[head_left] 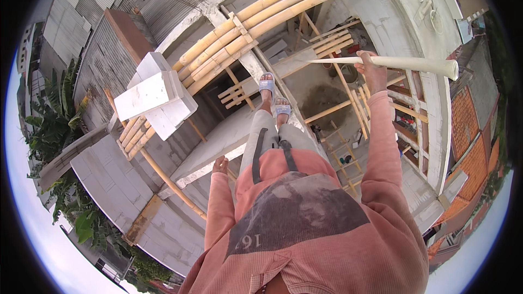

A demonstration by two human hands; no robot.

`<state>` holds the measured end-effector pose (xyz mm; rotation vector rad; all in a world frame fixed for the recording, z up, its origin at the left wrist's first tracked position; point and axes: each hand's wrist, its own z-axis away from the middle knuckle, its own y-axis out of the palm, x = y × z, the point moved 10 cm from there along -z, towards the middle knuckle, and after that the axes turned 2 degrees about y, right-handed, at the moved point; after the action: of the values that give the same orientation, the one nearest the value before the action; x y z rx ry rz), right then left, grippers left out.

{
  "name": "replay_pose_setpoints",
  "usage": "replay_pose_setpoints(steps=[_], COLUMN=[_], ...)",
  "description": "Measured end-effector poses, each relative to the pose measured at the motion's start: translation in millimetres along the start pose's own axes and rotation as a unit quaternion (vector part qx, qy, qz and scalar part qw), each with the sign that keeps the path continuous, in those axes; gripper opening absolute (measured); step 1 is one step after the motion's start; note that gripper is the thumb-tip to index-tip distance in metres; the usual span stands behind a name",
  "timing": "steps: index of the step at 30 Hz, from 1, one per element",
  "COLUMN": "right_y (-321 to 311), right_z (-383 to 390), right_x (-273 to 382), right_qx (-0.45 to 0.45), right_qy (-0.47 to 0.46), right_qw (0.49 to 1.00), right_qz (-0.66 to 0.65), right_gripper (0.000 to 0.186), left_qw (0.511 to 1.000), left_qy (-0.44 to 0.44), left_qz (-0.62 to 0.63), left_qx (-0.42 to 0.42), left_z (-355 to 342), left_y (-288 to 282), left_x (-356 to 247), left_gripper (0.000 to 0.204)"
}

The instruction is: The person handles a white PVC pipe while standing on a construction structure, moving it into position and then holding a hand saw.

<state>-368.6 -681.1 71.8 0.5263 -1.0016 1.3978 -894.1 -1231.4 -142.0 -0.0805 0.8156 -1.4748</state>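
Note:
In my right hand (373, 71) is a long pale pipe (417, 65), with my fingers wrapped round it. Its thin far end points left over the opening below; the wider, flared end lies to the right. My left hand (220, 165) hangs low at my side, holding nothing I can see, its fingers loosely apart and foreshortened. My sandalled feet (267, 84) stand on a narrow concrete beam (294, 106), one ahead of the other.
Open drops to the floor below lie on both sides of the beam. Long bamboo poles (272, 13) cross ahead. White lightweight blocks (144, 97) are stacked on bamboo at the left. A bamboo ladder (343, 152) stands below on the right. Block walls (117, 174) and roofs surround the site.

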Motion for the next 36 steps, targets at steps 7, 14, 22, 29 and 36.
replay_pose_setpoints(steps=[7, 14, 22, 29, 36], right_y=[-14.8, -18.8, -12.0, -9.5, -20.0], right_z=[5.4, 1.4, -9.1, -11.5, 2.1], right_x=[-8.0, -1.7, 10.8, 14.3, 10.3], right_qx=[-0.02, -0.038, -0.059, -0.068, -0.069], right_qy=[-0.007, 0.005, 0.004, 0.025, 0.017], right_qw=[1.0, 0.999, 0.998, 0.997, 0.997], right_qz=[-0.001, 0.003, -0.007, 0.013, 0.024], right_gripper=[0.022, 0.024, 0.027, 0.028, 0.028], left_qw=[0.997, 0.989, 0.985, 0.98, 0.979], left_qy=[0.021, 0.106, 0.06, 0.134, 0.081], left_qz=[-0.036, -0.092, -0.091, -0.102, -0.128], left_qx=[0.057, 0.05, 0.136, 0.111, 0.138], left_z=[-44.3, -113.2, -143.2, -190.2, -202.6], left_y=[2.1, -10.2, -13.8, -46.8, -41.8], left_x=[-69.7, -139.0, -224.3, -289.9, -327.7], left_gripper=[0.046, 0.046, 0.057, 0.055, 0.048])
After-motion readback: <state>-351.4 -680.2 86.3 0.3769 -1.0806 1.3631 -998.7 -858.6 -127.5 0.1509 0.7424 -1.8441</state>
